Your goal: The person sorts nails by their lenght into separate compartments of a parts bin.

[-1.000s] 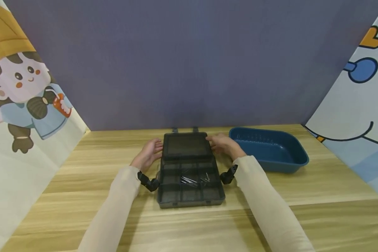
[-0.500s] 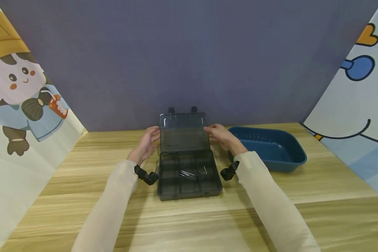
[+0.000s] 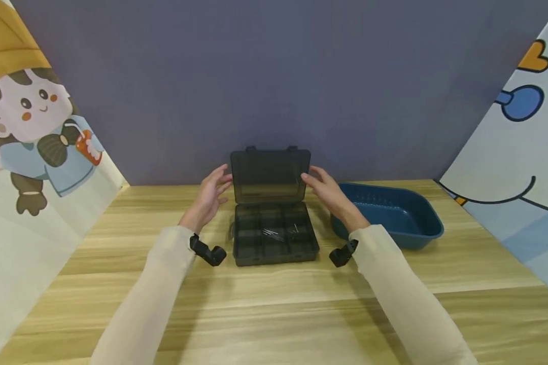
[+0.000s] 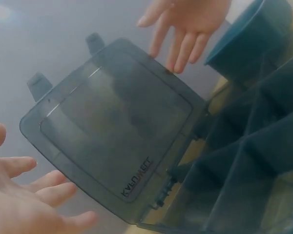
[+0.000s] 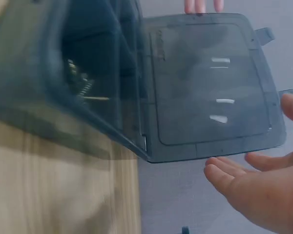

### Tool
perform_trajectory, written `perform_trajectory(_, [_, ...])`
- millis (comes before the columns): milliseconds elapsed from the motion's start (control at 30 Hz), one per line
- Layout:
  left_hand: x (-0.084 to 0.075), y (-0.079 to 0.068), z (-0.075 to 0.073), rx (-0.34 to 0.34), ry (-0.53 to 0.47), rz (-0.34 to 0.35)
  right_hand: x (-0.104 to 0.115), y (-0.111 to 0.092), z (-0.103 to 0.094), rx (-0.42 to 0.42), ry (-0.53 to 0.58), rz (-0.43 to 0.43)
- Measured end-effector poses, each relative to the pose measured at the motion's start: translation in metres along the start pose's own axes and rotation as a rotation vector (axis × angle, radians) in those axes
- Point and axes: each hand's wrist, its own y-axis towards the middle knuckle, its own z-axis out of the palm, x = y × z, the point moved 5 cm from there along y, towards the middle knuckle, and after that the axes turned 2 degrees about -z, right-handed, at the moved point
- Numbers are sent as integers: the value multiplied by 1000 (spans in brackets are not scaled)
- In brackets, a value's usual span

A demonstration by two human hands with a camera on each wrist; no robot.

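Observation:
A dark see-through compartment box (image 3: 276,257) stands on the table with its hinged lid (image 3: 270,175) raised, close to upright. Two latches stick up from the lid's far edge. Thin silvery metal pins or screws (image 3: 271,232) lie in its middle compartments. My left hand (image 3: 207,195) is at the lid's left edge, its fingers spread and mostly straight. At the opposite edge is my right hand (image 3: 331,193), its fingers extended along the side. In the right wrist view the right fingertips (image 5: 217,170) are against or just beside the lid (image 5: 210,87); exact contact is hard to tell.
Right of the box stands a blue plastic basin (image 3: 392,238). Behind is a grey-purple wall panel (image 3: 274,91). The table (image 3: 274,314) has a wood-grain top, and cartoon-printed walls flank it.
The lid has swung up from lying low at the back to nearly upright. Both hands rose alongside its edges. The box sits a little farther away in view.

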Motion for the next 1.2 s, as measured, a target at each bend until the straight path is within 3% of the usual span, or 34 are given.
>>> perform_trajectory(133, [-5, -12, 3, 29, 35, 1, -1, -12, -1, -5, -13, -38])
perform_trajectory(267, [-6, -27, 5, 37, 101, 3, -2, -27, 2, 28, 44, -107])
perform_trajectory(400, [-3, -42, 7, 42, 209, 4, -5, -45, 4, 66, 56, -151])
perform_trajectory(600, [6, -60, 12, 83, 395, 37, -14, -67, 6, 90, 1, -137])
perform_trajectory(800, [25, -64, 9, 79, 510, 28, -28, -69, 13, 82, -87, -112])
perform_trajectory(1000, [45, -64, 9, 68, 558, 30, -41, -67, 21, 101, -127, -82])
perform_trajectory(1200, [51, -70, 13, 66, 638, 42, -47, -66, 28, 90, -118, -30])
